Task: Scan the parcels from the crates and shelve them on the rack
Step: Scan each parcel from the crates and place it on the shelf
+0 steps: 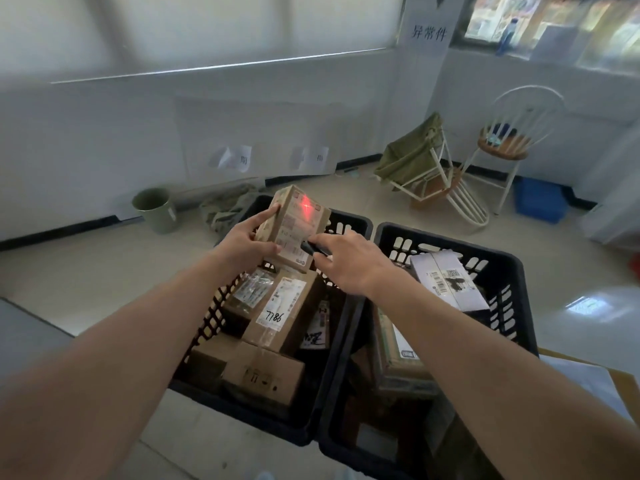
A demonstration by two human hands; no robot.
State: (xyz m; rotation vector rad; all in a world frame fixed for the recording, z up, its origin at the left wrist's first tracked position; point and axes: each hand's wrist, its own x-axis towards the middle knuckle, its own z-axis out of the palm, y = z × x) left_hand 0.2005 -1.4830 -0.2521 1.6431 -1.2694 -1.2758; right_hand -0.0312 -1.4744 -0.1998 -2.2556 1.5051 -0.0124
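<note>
My left hand (247, 242) grips a small brown cardboard parcel (294, 225) held up above the left black crate (341, 223). A red scanner light glows on the parcel's label near its top. My right hand (349, 263) is closed around a small black scanner (313, 248) that points at the parcel's lower edge. The left crate holds several cardboard parcels, one (278, 311) with "7786" written on its label. The right black crate (509, 268) holds a white parcel (450, 284) and a flat green-brown one (394, 348). No rack is in view.
A green bucket (156, 209) and crumpled cloth (228, 206) lie by the white wall behind the crates. A tipped chair with green fabric (422, 168), an upright white chair (512, 143) and a blue box (540, 199) stand at the far right. Papers (588, 379) lie at the right edge.
</note>
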